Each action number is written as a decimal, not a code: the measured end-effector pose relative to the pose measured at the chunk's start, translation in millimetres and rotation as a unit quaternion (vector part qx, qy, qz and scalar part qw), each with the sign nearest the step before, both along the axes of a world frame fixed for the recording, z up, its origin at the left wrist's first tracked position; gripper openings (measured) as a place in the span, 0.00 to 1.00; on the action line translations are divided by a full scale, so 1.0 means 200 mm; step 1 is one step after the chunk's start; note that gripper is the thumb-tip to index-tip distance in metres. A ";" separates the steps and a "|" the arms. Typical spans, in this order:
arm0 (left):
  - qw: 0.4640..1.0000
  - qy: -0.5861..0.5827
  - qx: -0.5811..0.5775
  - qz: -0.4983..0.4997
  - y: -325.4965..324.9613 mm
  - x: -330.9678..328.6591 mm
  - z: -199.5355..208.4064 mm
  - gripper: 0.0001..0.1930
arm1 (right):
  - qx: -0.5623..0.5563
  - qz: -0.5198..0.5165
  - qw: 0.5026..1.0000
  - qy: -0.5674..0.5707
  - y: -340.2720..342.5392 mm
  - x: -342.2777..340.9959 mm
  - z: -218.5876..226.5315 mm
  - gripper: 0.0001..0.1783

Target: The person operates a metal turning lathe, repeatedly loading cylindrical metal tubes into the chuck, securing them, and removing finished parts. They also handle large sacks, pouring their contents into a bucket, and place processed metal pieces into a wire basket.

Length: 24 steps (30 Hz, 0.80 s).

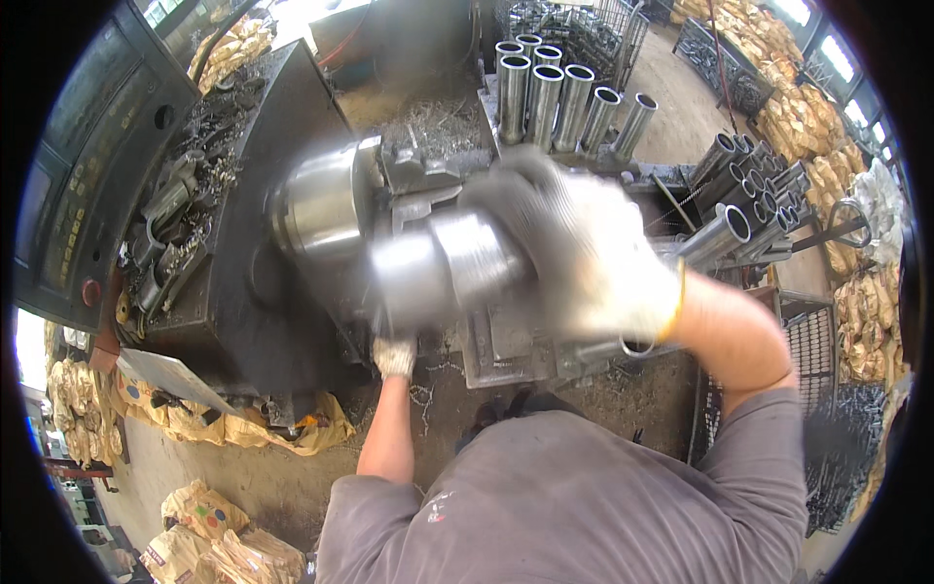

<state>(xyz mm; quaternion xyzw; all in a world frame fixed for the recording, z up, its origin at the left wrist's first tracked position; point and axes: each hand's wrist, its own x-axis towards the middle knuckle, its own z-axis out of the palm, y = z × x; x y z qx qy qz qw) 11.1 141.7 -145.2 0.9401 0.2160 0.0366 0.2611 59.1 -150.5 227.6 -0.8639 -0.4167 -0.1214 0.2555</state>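
Observation:
My right hand (pixel 584 248), in a white work glove with a dark grey palm, is smeared by motion. It grips the right end of a short, shiny metal cylinder (pixel 418 277), which is blurred too and hangs in front of the machine. Just left of and behind this cylinder is the round, bright chuck (pixel 326 204) of a lathe. My left hand (pixel 394 358), gloved in white, reaches forward below the cylinder. Its fingers are hidden behind the cylinder and the machine, so their pose does not show.
Several upright steel tubes (pixel 545 92) stand behind my right hand. More tubes (pixel 749 185) lean in a rack at the right. The lathe's dark housing (pixel 263 234) carries metal shavings and a control panel (pixel 83 185). Brown paper sacks (pixel 209 535) lie at the lower left.

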 end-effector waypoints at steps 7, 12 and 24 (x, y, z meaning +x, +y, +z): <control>0.515 0.035 -0.857 -0.020 -0.16 0.35 0.14 0.09 | -0.490 -0.137 0.858 -0.067 -0.04 1.01 -0.38 0.30; 0.549 -0.166 -0.805 0.155 -0.31 0.45 0.17 0.17 | -0.366 -0.026 0.907 0.210 0.03 1.14 -0.58 0.34; 0.616 -0.320 -0.609 0.383 0.20 -0.74 0.00 0.17 | -0.252 0.053 0.929 0.266 0.03 1.16 -0.64 0.32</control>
